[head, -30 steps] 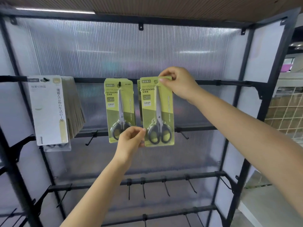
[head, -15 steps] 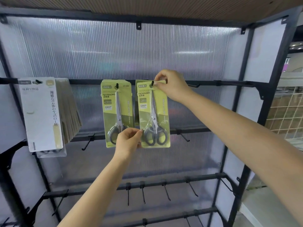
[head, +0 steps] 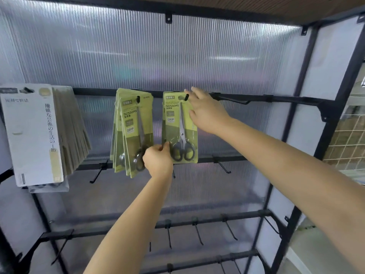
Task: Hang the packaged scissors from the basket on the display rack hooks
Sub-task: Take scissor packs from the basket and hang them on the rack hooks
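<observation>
On the upper bar of the display rack [head: 292,99], a packaged scissors card [head: 180,127] hangs with its punched hole over a black hook [head: 186,96]. The right hand [head: 207,113] is at the top right corner of this card; its fingers look mostly straight and reach toward the hook tip, and I cannot tell for sure if they touch the card or only the hook. The left hand [head: 158,161] pinches the lower left edge of the same card between thumb and fingers, holding it steady.

Just beside it, on the neighbouring hook, hangs a fanned bundle of the same green scissors packs [head: 132,131]. Further left hangs a stack of white packages [head: 31,133]. The basket is not in view.

I judge the step in hand is the seating of this card on its hook. The next move calls for pushing the card back along the hook until it hangs free and straight, then both hands let go and go down to the basket for another pack. Lower hooks [head: 197,232] are bare.
</observation>
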